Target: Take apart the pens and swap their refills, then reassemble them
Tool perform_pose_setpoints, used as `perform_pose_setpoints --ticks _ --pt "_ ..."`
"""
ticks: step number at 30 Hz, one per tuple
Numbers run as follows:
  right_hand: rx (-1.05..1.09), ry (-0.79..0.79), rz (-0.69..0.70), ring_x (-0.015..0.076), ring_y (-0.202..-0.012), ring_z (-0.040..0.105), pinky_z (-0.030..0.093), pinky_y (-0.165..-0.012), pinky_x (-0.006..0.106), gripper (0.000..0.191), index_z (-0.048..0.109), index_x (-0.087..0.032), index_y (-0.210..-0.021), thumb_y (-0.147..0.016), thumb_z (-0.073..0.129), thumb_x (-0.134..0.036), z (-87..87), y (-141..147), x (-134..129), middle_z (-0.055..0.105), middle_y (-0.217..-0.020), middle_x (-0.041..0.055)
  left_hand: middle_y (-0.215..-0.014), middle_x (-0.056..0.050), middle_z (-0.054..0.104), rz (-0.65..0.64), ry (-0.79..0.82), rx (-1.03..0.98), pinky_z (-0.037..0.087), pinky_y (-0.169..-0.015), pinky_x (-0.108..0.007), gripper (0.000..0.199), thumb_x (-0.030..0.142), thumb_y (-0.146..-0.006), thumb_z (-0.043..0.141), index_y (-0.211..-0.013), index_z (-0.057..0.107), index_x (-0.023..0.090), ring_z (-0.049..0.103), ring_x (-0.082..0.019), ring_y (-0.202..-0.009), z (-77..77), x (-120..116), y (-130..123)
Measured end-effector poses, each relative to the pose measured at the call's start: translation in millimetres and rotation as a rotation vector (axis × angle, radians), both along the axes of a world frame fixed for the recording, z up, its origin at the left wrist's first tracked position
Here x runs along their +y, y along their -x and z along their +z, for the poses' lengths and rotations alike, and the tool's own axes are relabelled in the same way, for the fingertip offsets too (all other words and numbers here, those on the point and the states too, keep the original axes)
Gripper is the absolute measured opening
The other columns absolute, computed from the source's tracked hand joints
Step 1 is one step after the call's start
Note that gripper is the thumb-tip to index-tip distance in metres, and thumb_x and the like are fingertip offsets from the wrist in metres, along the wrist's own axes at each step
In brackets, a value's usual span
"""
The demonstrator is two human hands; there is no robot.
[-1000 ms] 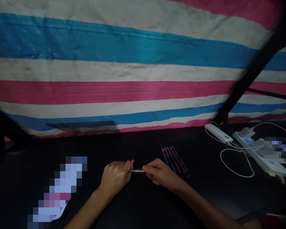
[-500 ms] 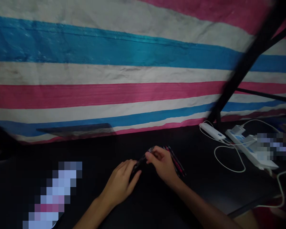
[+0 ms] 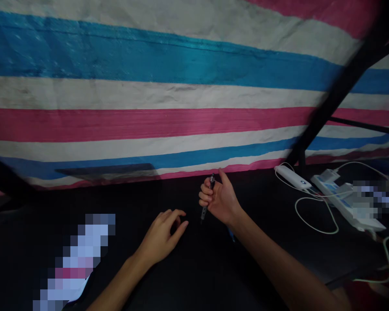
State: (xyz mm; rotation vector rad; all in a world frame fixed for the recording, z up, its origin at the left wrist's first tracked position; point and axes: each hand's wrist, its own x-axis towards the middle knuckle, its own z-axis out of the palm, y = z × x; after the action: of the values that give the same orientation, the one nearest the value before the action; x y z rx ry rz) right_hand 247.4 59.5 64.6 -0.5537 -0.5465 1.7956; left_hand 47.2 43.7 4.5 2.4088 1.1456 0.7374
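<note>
My right hand (image 3: 222,198) is raised over the black desk, palm turned up and to the left, thumb pointing up. Its curled fingers hold a dark pen (image 3: 203,212) that stands nearly upright, tip down. Lower to the left, my left hand (image 3: 162,237) rests on the desk, open and holding nothing, its thumb apart from the curved fingers. Beside my right wrist a small blue end of something (image 3: 231,234) shows; my wrist and forearm hide whatever else lies there.
A blurred-out bright object (image 3: 81,255) lies on the desk (image 3: 168,285) at left. At right are a white power strip (image 3: 339,194), a white device (image 3: 292,177) and looping white cables (image 3: 314,232). Behind hang a striped sheet (image 3: 181,125) and a slanting black post (image 3: 327,108).
My right hand has lifted away from my left and turned palm up, with the pen in its fingers. My left hand has let go of the pen. My right forearm now covers the bundle of pens.
</note>
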Motion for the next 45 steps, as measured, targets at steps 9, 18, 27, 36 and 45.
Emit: perform_pose_setpoints --ticks 9,18,27,36,45 --pt "-0.014 0.078 -0.026 0.007 -0.035 0.007 0.007 -0.036 0.022 0.038 0.027 -0.02 -0.05 -0.083 0.037 -0.037 11.9 6.9 3.0 0.016 -0.039 -0.0086 -0.073 -0.001 0.059 0.031 -0.025 0.048 0.041 -0.072 -0.033 0.019 0.034 -0.09 0.044 -0.089 0.059 0.023 0.056 -0.018 -0.072 1.1 3.1 0.7" --pt "-0.082 0.072 0.019 0.0061 -0.036 0.007 0.007 -0.035 0.02 0.041 0.028 -0.02 -0.052 -0.084 0.037 -0.044 11.1 7.8 -0.2 0.018 -0.04 -0.0091 -0.071 0.0 0.059 0.038 -0.024 0.068 0.041 -0.072 -0.033 0.021 0.034 -0.091 0.042 -0.087 0.06 0.023 0.056 -0.018 -0.071 -0.2 4.1 1.8" --pt "-0.091 0.076 0.025 0.0063 -0.036 0.007 0.009 -0.035 0.02 0.04 0.029 -0.021 -0.053 -0.084 0.035 -0.044 11.2 5.3 -2.3 0.018 -0.04 -0.0089 -0.07 0.0 0.06 0.031 -0.029 0.066 0.042 -0.071 -0.034 0.023 0.034 -0.091 0.04 -0.085 0.06 0.022 0.056 -0.018 -0.07 1.3 4.1 1.7" --pt "-0.095 0.087 -0.013 0.0059 -0.036 0.008 0.008 -0.035 0.019 0.039 0.03 -0.021 -0.053 -0.084 0.038 -0.043 9.6 0.9 -2.2 0.018 -0.04 -0.0092 -0.07 0.001 0.06 0.041 -0.028 0.054 0.041 -0.07 -0.033 0.021 0.032 -0.09 0.043 -0.084 0.061 0.023 0.057 -0.018 -0.069 0.7 4.8 1.2" --pt "-0.13 0.111 -0.048 0.0057 -0.035 0.008 0.008 -0.034 0.019 0.037 0.03 -0.021 -0.053 -0.083 0.039 -0.042 3.7 -1.4 2.0 0.02 -0.039 -0.0096 -0.07 0.0 0.06 0.048 -0.032 0.067 0.041 -0.071 -0.032 0.023 0.033 -0.091 0.041 -0.084 0.06 0.022 0.058 -0.017 -0.068 0.5 4.6 2.8"
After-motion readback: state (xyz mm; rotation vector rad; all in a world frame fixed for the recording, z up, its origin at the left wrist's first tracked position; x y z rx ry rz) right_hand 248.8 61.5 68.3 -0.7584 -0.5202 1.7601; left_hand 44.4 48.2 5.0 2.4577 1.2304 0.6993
